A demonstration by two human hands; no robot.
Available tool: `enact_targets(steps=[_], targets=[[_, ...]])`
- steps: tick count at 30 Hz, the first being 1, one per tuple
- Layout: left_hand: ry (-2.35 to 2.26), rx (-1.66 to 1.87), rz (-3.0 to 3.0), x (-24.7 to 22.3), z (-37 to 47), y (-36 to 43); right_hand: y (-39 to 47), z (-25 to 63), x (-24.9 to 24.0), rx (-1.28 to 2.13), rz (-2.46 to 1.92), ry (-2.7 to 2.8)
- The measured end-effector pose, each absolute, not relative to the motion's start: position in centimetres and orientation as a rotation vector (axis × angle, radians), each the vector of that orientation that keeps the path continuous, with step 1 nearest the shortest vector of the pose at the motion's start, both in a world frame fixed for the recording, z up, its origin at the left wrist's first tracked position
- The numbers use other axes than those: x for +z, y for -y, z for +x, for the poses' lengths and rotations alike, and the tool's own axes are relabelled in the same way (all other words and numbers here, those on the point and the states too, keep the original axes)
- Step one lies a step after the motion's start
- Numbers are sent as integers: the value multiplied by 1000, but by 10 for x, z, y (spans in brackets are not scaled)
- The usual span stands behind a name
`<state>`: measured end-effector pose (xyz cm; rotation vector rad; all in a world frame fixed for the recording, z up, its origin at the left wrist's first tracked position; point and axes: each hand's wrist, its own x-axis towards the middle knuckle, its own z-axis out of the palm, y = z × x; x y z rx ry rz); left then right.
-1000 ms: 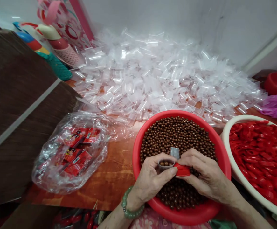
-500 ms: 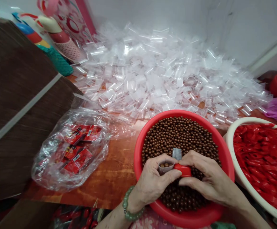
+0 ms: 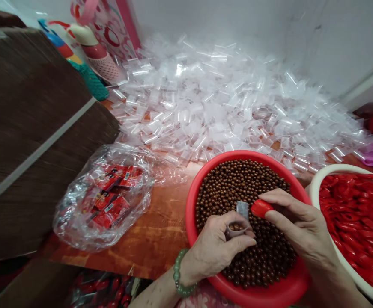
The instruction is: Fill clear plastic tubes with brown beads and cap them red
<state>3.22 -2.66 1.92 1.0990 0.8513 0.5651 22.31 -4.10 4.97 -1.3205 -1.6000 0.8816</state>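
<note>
My left hand (image 3: 213,244) is closed around a small clear plastic sleeve (image 3: 239,233), its open mouth facing up with a few brown balls inside. A flat grey translucent strip (image 3: 242,208) stands just beyond the fingers; whether it belongs to the sleeve I cannot tell. Between thumb and fingers, my right hand (image 3: 305,226) pinches a red plastic cap (image 3: 261,208), a short way right of the sleeve and apart from it. Both hands are above a red basin (image 3: 191,209) filled with glossy brown balls (image 3: 234,177).
At right stands a white tub (image 3: 314,192) of red plastic pieces (image 3: 350,214). Clear sleeves (image 3: 212,102) are heaped along the wall. On the left are a clear bag (image 3: 67,214) with red packets (image 3: 112,211), a dark brown stack (image 3: 38,107) and bottles (image 3: 101,64).
My right hand has drawn the red cap away from the sleeve, up and to the right. The sleeve stays in my left hand. The whole view has shifted slightly.
</note>
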Motion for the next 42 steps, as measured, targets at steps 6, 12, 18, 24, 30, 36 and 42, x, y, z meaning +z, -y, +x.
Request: enact_targets(steps=[6, 12, 18, 24, 30, 36, 42], targets=[[-670, 643, 948, 20, 33, 26, 37, 195, 47, 917, -1105, 1778], [-675, 626, 1031, 16, 31, 24, 41, 204, 37, 918, -1127, 1868], [-629, 586, 1088, 15, 30, 22, 39, 210, 41, 930, -1127, 1983], [-595, 524, 1008, 8, 29, 23, 39, 207, 49, 801, -1131, 2186], [-628, 457, 769, 8, 29, 21, 49, 196, 38, 364, -1212, 2420], [-581, 540, 498, 3, 35, 23, 47, 185, 25, -46, -1147, 2479], [-563, 539, 404, 2, 37, 23, 42, 189, 22, -172, -1041, 2558]])
